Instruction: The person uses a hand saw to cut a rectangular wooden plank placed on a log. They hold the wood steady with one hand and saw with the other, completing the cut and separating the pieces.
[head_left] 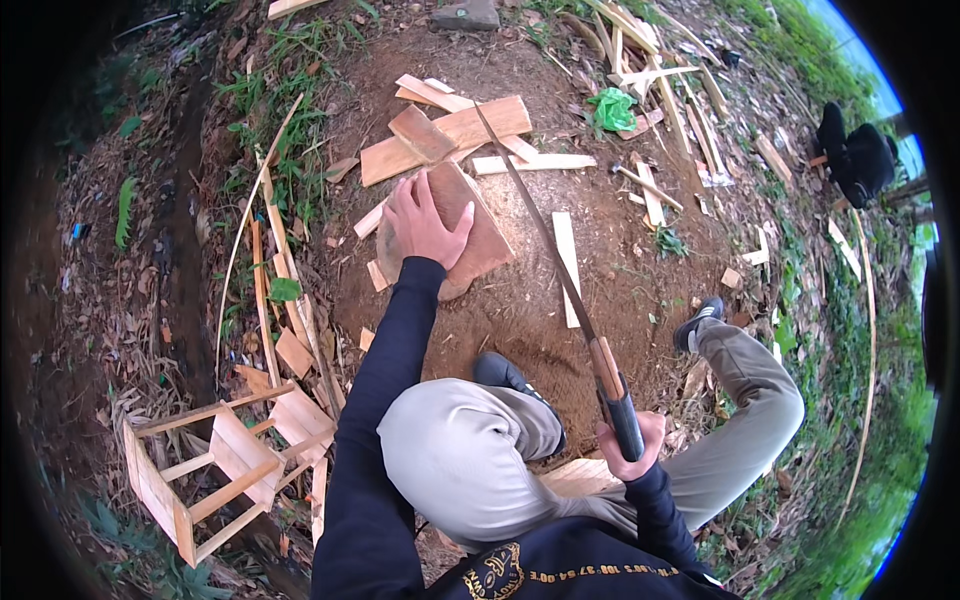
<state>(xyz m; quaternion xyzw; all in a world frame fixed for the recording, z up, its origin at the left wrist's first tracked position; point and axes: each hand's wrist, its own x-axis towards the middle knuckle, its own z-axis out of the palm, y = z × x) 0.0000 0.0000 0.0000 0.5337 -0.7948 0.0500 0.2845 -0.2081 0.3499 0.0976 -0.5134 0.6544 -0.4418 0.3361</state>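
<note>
My left hand (428, 222) rests on a brown wooden board (472, 215), fingers spread and pressed down on its top face. Beneath that board, part of a rounded wooden block (455, 290) shows. In my right hand (640, 440) is a long-bladed tool (540, 225), held by its black grip. Its narrow dark blade slants up and away to the left, and the handle section beside it is wooden. Whether it is a saw or a machete cannot be told from this angle. Several cut boards (490, 128) lie crossed just beyond the left hand.
A hammer (648, 187) lies on the soil to the right, near a pale strip of wood (566, 268). Farther off are a green plastic bag (612, 108) and a scrap wood pile (690, 110). A small wooden frame (225, 460) stands at the lower left.
</note>
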